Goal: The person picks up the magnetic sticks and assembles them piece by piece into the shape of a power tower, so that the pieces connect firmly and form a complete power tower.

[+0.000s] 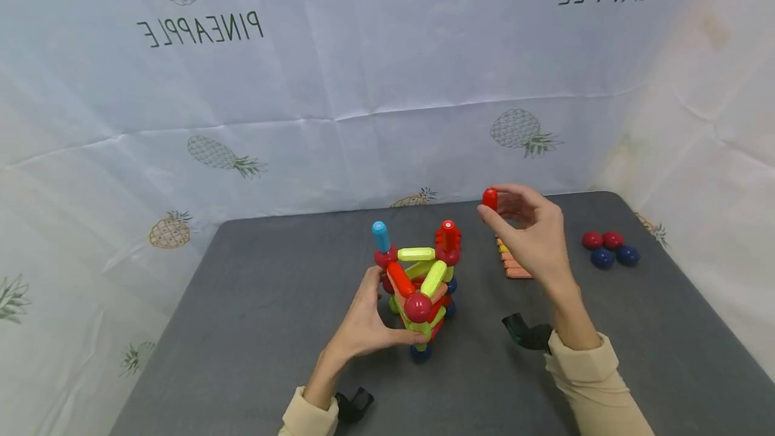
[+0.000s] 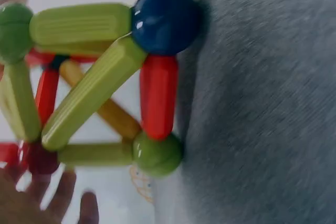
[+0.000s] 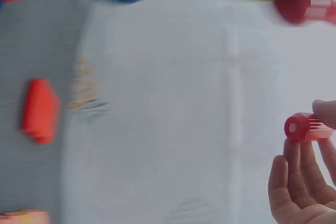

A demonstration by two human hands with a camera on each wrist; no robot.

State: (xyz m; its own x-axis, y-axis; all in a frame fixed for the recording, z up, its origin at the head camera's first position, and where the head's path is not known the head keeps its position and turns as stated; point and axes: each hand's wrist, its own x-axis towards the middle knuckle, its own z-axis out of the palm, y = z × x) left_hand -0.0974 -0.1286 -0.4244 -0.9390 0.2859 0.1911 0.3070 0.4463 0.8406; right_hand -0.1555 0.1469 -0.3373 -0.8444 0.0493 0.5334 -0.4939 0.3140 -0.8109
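A tower of magnetic rods and balls [image 1: 433,279] stands on the dark table. My left hand [image 1: 366,321] holds its left and front sides, with the thumb low near a blue ball [image 2: 167,20]. On its top, a light-blue rod [image 1: 381,237] and a red rod [image 1: 448,237] stand upright from red balls. Another red ball [image 1: 418,307] sits at the front top corner and has no upright rod. Right of the tower and above the table, my right hand [image 1: 533,231] pinches a loose red rod [image 3: 308,127] between thumb and fingers.
Peach and yellow rods [image 1: 516,266] lie in a row partly behind the right hand. Several red and blue balls [image 1: 602,258] are grouped on the right side of the table. Red rods [image 3: 40,110] lie behind the tower. A pineapple-print cloth [image 1: 363,73] hangs behind.
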